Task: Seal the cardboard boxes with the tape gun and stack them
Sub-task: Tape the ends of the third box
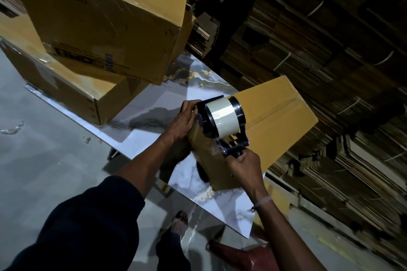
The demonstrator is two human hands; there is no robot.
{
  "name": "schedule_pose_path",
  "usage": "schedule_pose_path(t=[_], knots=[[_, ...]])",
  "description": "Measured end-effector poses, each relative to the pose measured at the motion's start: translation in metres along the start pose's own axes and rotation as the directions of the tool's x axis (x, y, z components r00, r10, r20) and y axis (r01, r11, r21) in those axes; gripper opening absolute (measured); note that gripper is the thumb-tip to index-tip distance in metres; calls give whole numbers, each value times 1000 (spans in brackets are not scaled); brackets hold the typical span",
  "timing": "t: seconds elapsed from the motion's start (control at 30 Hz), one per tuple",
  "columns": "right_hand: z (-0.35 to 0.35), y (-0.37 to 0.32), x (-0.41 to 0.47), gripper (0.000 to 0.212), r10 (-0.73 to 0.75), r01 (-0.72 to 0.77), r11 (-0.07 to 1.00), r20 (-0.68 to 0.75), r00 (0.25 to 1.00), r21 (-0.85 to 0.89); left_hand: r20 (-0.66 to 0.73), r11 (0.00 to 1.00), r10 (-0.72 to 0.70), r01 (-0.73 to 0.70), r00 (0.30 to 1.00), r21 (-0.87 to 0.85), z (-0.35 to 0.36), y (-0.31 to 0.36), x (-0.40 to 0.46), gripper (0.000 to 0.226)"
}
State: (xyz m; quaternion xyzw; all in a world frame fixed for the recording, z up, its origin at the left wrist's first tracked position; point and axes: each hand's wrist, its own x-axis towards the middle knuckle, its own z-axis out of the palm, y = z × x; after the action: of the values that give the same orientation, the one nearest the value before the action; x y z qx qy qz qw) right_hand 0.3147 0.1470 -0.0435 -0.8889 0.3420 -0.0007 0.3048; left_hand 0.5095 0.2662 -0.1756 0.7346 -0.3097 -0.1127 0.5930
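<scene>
- The cardboard box [275, 121] lies on the marble-patterned table [154, 108], at its right end, with the centre seam of the top flaps facing up.
- The tape gun [222, 121], loaded with a roll of clear tape [222, 117], sits on the near-left edge of the box.
- The right hand [242, 166] grips the tape gun handle, fingers curled round it.
- The left hand [185, 119] curls its fingers over the box corner just beside the tape gun.
- Two sealed boxes [105, 24] stand stacked at the far-left end of the table, well apart from the box being taped.
- Bundled flat cardboard [319, 39] fills the background.
</scene>
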Motion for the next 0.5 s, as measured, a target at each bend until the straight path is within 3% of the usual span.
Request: schedule_pose_path(t=[0.1, 0.37, 0.5], knots=[[-9, 17, -17, 44, 27, -27, 998, -3, 1000, 58, -36, 998, 64, -63, 997, 14, -3, 5, 0, 25], [-11, 26, -26, 47, 29, -29, 995, -3, 1000, 100, 97, 996, -20, 28, 995, -84, -22, 11, -6, 29], [-9, 31, -26, 49, 12, -11, 992, -5, 1000, 124, 83, 983, -36, 50, 996, -179, -31, 20, -11, 34]])
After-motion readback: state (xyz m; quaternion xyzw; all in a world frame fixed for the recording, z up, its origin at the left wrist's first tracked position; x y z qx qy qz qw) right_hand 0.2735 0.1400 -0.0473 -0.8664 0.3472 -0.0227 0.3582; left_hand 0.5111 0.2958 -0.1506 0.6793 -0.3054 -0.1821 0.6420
